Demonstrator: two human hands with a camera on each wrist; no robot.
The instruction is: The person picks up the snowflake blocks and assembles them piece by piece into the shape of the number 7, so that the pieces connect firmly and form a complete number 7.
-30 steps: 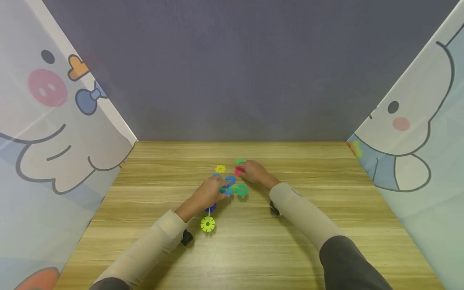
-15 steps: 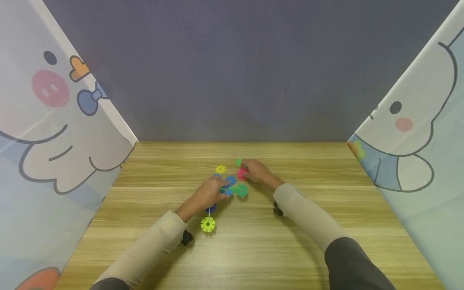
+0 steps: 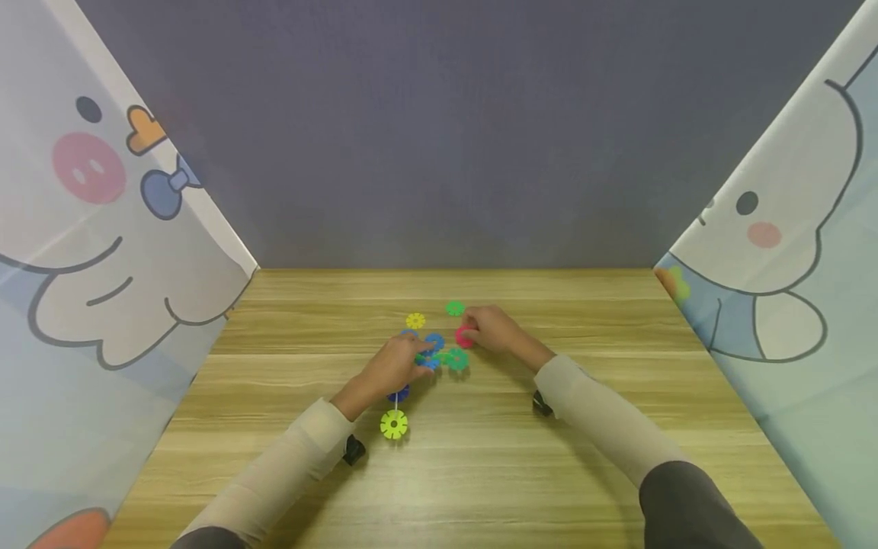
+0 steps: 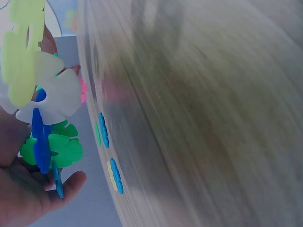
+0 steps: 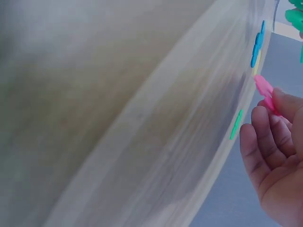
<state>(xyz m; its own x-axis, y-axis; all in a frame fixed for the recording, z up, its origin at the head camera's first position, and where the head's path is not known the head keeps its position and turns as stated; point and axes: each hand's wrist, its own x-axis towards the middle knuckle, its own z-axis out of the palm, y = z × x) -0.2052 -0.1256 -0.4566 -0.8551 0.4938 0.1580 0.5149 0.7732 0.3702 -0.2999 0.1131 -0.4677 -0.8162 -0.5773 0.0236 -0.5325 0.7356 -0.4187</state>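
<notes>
Viewed from beside the tabletop [image 3: 480, 473]: soft, even light; a pale sheen toward the near middle; faint shadows along the inner sides of both sleeves [image 3: 274, 469]; the grey wall [image 3: 453, 152] dimmer. Wrist views: hazy, nearby wood grain smeared; left, a washed-out, blurred yellow-green disc [image 4: 22, 54]; right, the tabletop's edge bowed.

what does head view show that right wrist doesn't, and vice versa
Head only: the yellow-green notched plastic disc and the dark blue notched plastic disc. Right wrist only: the palm side of the right hand. Both: that hand pinching the pink notched plastic disc, the green notched plastic disc, the yellow notched plastic disc and the wooden table.
</notes>
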